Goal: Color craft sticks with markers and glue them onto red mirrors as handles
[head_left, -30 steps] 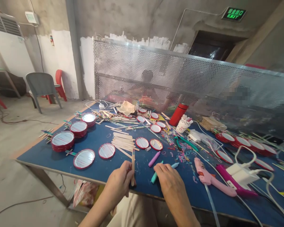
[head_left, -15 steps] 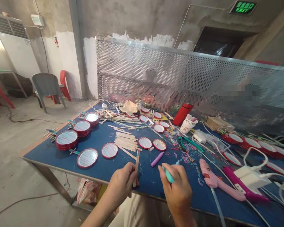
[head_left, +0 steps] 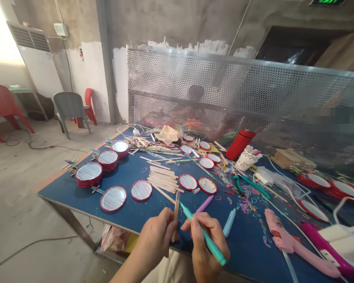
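Observation:
My left hand (head_left: 157, 237) is closed around a flat wooden stick (head_left: 176, 210) held upright near the front edge of the blue table (head_left: 141, 214). My right hand (head_left: 203, 245) grips a teal marker (head_left: 202, 234), whose tip points up-left and nearly touches the stick. A purple marker (head_left: 205, 203) and a light blue marker (head_left: 229, 222) lie on the table just beyond my hands. A loose pile of wooden sticks (head_left: 163, 179) lies further back.
Several round red-rimmed mirrors (head_left: 113, 198) lie across the table's left and middle. A pink glue gun (head_left: 286, 241), a magenta glue gun (head_left: 327, 247), cables, green pliers (head_left: 247, 184), a red bottle (head_left: 238, 143) and a paper cup (head_left: 247, 158) sit to the right. A perforated metal screen (head_left: 238, 98) stands behind.
My right hand picked the teal marker up off the table and brought its tip to the stick in my left hand. The view shifted to the left.

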Motion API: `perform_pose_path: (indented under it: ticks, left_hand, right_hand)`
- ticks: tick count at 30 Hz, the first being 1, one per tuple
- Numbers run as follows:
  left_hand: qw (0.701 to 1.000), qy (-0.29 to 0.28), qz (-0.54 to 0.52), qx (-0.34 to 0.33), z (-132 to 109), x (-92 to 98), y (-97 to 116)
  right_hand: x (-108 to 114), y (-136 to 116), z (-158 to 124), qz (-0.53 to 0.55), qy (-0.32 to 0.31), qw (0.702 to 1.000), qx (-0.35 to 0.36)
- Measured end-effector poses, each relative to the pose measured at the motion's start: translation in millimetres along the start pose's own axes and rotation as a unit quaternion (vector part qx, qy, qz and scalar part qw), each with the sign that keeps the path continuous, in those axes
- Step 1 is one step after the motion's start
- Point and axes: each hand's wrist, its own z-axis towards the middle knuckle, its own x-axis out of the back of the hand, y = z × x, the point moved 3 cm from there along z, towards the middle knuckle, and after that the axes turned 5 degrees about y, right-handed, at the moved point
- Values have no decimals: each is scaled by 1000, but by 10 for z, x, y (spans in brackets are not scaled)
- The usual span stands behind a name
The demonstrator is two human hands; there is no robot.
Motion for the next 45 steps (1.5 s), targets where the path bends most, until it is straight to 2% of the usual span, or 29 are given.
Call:
perform_pose_path:
  ticks: [2, 6, 11, 31, 45]
  left_hand:
    - [1000, 5, -4, 1, -8, 8, 10]
    - [1000, -5, -16, 19, -22, 13, 40]
    - [997, -29, -42, 50, -41, -1, 46]
    - [1000, -2, -23, 6, -34, -20, -2]
    - [1000, 8, -11, 9, -40, -11, 13]
  right_hand:
    - [18, 13, -49, -22, -26, 999, 24]
    - [30, 8, -70, -45, -35, 996, 62]
    - [-4, -36, -19, -37, -41, 996, 67]
    - [6, 17, -44, -43, -52, 996, 57]
    - [10, -9, -33, -48, -47, 996, 66]
